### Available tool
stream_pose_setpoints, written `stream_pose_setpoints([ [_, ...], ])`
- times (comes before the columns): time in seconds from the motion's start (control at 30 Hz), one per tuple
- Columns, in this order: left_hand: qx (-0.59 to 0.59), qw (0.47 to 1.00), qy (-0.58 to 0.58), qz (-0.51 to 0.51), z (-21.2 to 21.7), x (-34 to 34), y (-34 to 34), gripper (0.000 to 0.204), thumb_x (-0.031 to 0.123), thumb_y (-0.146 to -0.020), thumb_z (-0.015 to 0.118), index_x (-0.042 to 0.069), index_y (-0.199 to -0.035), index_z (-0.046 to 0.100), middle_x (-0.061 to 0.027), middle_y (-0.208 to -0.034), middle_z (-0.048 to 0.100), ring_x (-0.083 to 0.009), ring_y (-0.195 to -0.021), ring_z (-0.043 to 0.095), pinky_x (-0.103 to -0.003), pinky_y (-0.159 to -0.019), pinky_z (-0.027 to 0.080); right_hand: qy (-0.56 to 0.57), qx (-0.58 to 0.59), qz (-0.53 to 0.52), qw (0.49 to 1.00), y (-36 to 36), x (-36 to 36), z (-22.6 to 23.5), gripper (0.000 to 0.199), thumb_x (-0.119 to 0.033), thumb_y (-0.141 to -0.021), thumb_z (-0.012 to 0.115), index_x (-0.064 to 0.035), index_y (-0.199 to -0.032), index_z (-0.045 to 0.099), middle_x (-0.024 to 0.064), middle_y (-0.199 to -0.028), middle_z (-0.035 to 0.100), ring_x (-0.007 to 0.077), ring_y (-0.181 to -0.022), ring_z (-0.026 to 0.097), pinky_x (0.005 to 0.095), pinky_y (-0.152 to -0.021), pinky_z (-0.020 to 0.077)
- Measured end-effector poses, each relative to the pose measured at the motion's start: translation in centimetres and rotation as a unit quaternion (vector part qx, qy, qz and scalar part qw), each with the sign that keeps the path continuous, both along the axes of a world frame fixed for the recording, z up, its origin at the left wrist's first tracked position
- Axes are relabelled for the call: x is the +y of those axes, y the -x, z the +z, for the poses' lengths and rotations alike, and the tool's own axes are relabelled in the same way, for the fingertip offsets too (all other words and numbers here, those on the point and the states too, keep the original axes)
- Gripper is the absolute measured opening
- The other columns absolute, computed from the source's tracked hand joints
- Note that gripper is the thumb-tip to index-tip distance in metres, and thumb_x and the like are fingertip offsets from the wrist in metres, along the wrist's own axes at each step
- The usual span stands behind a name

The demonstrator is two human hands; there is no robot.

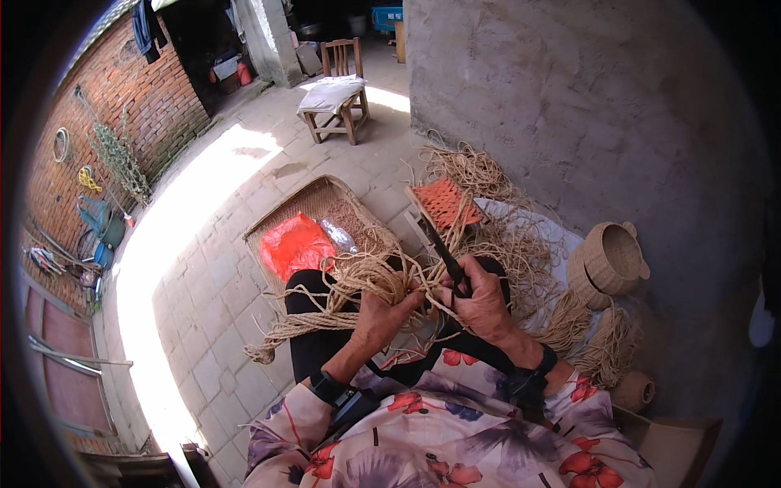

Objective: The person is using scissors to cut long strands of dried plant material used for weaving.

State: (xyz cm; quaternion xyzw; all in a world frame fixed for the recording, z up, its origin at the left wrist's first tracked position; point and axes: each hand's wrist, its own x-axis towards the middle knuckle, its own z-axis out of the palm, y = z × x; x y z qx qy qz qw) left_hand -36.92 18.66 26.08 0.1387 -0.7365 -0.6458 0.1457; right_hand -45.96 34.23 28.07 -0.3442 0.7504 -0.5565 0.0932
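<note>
Straw rope bundle (358, 285), tan, twisted plant fibre, lying across lap at picture centre. Step, as judged: trimming strands. Left hand (381, 319) closing fingers around bundle, palm down. Right hand (482, 302), at 3 o'clock of bundle, wrapping around handles of black metal scissors (443, 252), blades pointing toward 11 o'clock. Next move calling for strand seated between blades.

Worn on the head, looking steeply down, close above the lap; straw bundle (370, 281) at centre, paved floor (203, 268) beyond it, wall (586, 106) to its right.
</note>
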Motion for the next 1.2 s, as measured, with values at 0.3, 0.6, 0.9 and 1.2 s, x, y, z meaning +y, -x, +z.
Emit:
stream_pose_setpoints([
  [0.3, -0.017, 0.987, 0.160, 0.003, 0.2, -1.6, -1.0, 0.015, 0.018, -0.080, 0.063, 0.003, -0.084, 0.062, -0.0071, -0.068, 0.060, -0.0183, -0.067, 0.062, -0.031, -0.058, 0.046, 0.128, -0.135, -0.018, 0.982, 1.4, 0.3, -1.6, 0.016, -0.006, -0.076, 0.064, -0.0064, -0.083, 0.050, -0.0061, -0.063, 0.044, 0.0007, -0.058, 0.037, 0.0192, -0.051, 0.0328],
  [0.6, 0.110, 0.956, -0.271, -0.040, 4.9, -12.5, -7.3, 0.015, 0.011, -0.081, 0.054, 0.004, -0.092, 0.048, 0.0035, -0.056, 0.038, -0.0059, -0.043, 0.034, -0.020, -0.041, 0.030, 0.015, 0.098, -0.217, 0.971, 8.0, 4.1, -2.0, 0.016, 0.003, -0.075, 0.057, -0.0059, -0.086, 0.048, -0.0010, -0.060, 0.041, 0.0047, -0.057, 0.037, 0.0228, -0.052, 0.0361],
  [0.9, 0.271, 0.894, -0.307, 0.183, 4.9, -21.9, -14.0, 0.018, 0.007, -0.086, 0.053, 0.008, -0.103, 0.050, 0.0059, -0.058, 0.036, -0.0050, -0.047, 0.033, -0.020, -0.053, 0.040, -0.092, 0.269, -0.355, 0.891, 15.1, 8.7, -3.3, 0.022, 0.000, -0.074, 0.058, -0.0064, -0.092, 0.047, 0.0140, -0.064, 0.053, 0.0354, -0.063, 0.058, 0.0407, -0.055, 0.0440],
  [1.2, 0.204, 0.878, -0.129, 0.413, 1.0, -35.3, -26.9, 0.027, 0.014, -0.084, 0.062, 0.013, -0.109, 0.052, 0.0045, -0.070, 0.047, -0.0043, -0.048, 0.038, -0.018, -0.047, 0.037, -0.034, -0.152, -0.438, 0.885, 22.9, 23.9, -3.1, 0.010, -0.013, -0.081, 0.061, -0.0073, -0.087, 0.054, 0.0054, -0.067, 0.061, 0.0118, -0.045, 0.046, 0.0274, -0.042, 0.0380],
])
